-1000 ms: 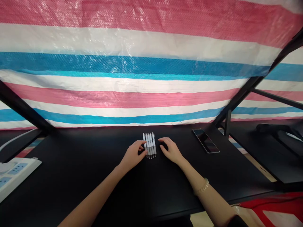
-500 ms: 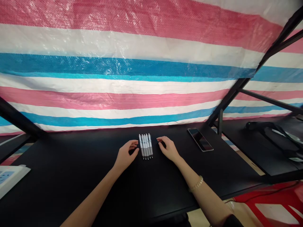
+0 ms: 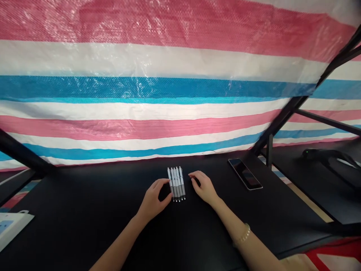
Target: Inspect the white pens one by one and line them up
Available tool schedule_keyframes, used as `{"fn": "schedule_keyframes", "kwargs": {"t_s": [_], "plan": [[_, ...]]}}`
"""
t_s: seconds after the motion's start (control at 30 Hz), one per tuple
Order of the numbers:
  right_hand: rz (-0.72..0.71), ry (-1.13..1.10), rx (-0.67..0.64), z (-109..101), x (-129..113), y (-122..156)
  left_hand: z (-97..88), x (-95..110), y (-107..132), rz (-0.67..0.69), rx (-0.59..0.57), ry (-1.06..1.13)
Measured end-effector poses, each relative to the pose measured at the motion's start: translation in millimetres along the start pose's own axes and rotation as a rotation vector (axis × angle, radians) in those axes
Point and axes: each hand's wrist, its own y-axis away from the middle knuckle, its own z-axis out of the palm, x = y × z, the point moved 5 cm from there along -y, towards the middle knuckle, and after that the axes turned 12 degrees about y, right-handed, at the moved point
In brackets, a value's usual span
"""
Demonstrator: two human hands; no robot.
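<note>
The left forearm runs from the near edge toward the far right, its hand [image 3: 152,200] palm inward, thumb and forefinger parted in a wide curve. Their tips meet the left side of a row of white-and-grey pens [image 3: 176,185]; whether they press on it, I cannot tell. The pens lie side by side mid-desk [image 3: 98,199], between both hands. The right forearm angles toward the far left, its hand [image 3: 205,189] just right of the pens, fingers bent, thumb apart, holding nothing.
</note>
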Motion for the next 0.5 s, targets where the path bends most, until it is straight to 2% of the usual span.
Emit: {"fn": "schedule_keyframes", "kwargs": {"t_s": [0.27, 0.5], "plan": [[0.036, 0.017, 0.017, 0, 8, 0, 0.9, 0, -1, 0.002, -0.028, 0.001], [0.067, 0.022, 0.044, -4, 13, -1, 3.7, 6, -4, 0.039, -0.097, -0.001]]}}
